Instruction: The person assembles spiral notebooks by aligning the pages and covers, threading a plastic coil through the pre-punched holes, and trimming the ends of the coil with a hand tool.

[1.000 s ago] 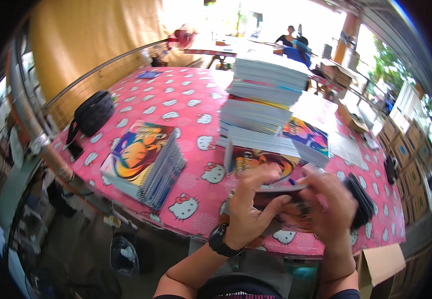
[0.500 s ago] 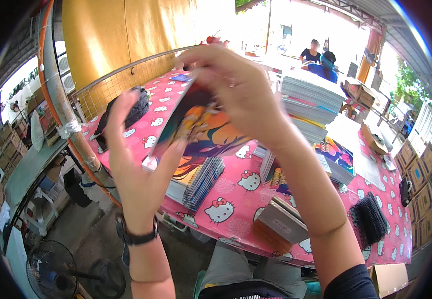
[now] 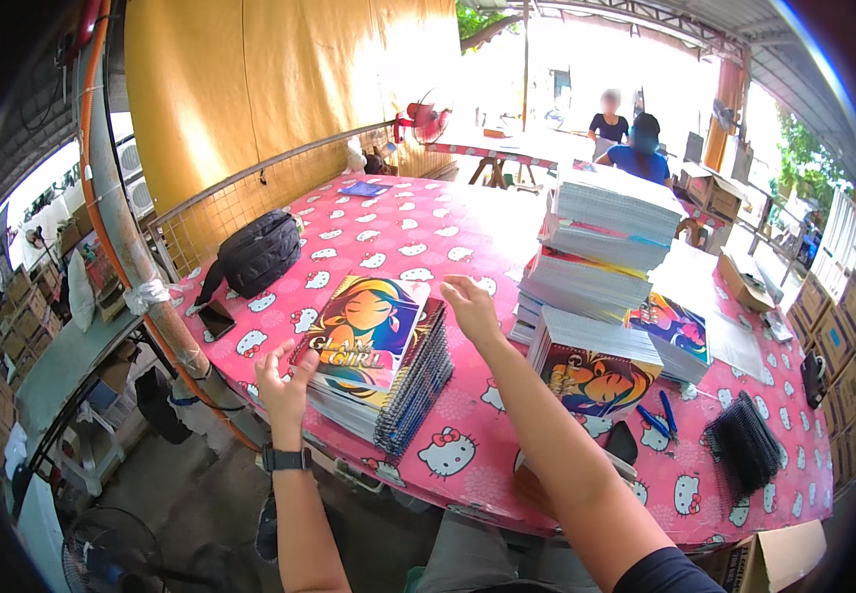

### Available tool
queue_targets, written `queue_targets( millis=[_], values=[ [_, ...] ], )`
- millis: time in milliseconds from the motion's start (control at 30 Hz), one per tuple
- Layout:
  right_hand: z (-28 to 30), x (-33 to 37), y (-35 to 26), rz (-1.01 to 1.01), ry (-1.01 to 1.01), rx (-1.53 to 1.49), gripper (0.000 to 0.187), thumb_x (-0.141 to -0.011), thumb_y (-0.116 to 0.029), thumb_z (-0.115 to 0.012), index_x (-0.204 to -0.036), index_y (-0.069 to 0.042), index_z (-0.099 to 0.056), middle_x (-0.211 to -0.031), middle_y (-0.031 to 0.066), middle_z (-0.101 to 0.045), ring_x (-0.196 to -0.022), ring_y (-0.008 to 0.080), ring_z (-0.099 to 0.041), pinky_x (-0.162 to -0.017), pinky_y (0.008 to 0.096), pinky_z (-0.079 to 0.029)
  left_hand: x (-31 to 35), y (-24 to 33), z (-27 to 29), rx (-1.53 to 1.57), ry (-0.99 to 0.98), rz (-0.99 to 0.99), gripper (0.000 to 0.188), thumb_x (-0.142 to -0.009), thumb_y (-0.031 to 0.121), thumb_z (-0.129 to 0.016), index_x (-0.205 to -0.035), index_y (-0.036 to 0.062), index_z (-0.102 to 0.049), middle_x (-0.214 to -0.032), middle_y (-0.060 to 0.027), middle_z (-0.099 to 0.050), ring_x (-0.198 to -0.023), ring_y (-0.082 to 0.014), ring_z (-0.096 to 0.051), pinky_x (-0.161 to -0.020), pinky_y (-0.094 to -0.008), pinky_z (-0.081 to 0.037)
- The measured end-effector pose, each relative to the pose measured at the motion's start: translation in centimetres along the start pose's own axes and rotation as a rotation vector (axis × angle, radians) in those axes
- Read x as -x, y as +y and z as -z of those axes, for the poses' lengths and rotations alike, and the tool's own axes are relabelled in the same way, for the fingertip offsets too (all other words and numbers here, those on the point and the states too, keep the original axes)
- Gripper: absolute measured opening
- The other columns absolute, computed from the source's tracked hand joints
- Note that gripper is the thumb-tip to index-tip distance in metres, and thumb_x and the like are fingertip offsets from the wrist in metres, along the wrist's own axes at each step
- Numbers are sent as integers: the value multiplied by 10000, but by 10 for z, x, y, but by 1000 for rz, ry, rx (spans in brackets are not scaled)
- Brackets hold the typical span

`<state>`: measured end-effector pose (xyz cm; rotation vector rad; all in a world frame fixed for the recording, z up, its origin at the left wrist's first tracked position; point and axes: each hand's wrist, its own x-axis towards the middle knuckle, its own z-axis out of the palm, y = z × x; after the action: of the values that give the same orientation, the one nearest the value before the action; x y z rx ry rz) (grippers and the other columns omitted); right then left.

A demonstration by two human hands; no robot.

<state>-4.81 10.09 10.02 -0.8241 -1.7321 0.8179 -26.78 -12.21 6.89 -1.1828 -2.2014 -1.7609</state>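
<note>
A stack of spiral-bound notebooks (image 3: 369, 321) with an illustrated face on the colourful top cover lies on the pink patterned tablecloth in front of me. Black coil bindings (image 3: 416, 381) line the stack's right side. My left hand (image 3: 288, 387) is at its left front edge, thumb by the top cover and fingers apart. To the right of the stack, my right hand (image 3: 472, 308) hovers with nothing in it, its fingers loosely bent and apart. Beyond my right forearm stands a pile of similar illustrated books (image 3: 601, 381), coils not visible on it.
Tall paper stacks (image 3: 606, 222) rise at the right. Blue-handled pliers (image 3: 659, 417) and a bundle of black binding coils (image 3: 741, 445) lie near the right front. A black bag (image 3: 258, 252) and a phone (image 3: 216, 318) are at the left. Two people sit farther back.
The illustrated notebook held up between my hands now lies on the coil-bound stack. Both hands have come down and moved apart, the right one letting go.
</note>
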Motion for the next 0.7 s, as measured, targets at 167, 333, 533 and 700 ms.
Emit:
queue_targets(
  millis=[167, 333, 533, 700],
  values=[
    [-38, -9, 30, -168, 29, -289, 399, -894, -317, -629, -1119, 12, -651, -1008, 137, -701, -929, 205, -650, -819, 324, -490, -6, -9, -38, 589, 38, 16, 322, -957, 189, -580, -1168, -51, -616, -1082, -105, -659, -968, -152, -594, -879, -286, -453],
    [-65, 8, 26, -109, 318, -523, 195, -878, -180, -618, -876, 14, -641, -758, 58, -641, -694, 109, -567, -653, 271, -461, -11, -10, -40, 695, 175, 55, 273, -969, 105, -500, -1116, -74, -644, -1037, -112, -680, -939, -154, -607, -861, -274, -464],
    [-69, 21, 19, -104, 351, -505, 263, -896, -233, -583, -801, -7, -678, -682, 31, -631, -640, 95, -541, -602, 273, -433, -2, -13, -37, 630, 209, 17, 383, -995, 222, -436, -1073, -80, -659, -969, -119, -670, -865, -170, -601, -806, -283, -467],
    [-67, 17, 19, -137, 296, -474, 286, -898, -265, -596, -830, -14, -714, -690, 38, -652, -645, 96, -548, -613, 266, -435, -1, -12, -38, 664, 230, 63, 400, -997, 213, -399, -1103, -80, -649, -971, -121, -665, -851, -183, -598, -811, -301, -467]
  ],
)
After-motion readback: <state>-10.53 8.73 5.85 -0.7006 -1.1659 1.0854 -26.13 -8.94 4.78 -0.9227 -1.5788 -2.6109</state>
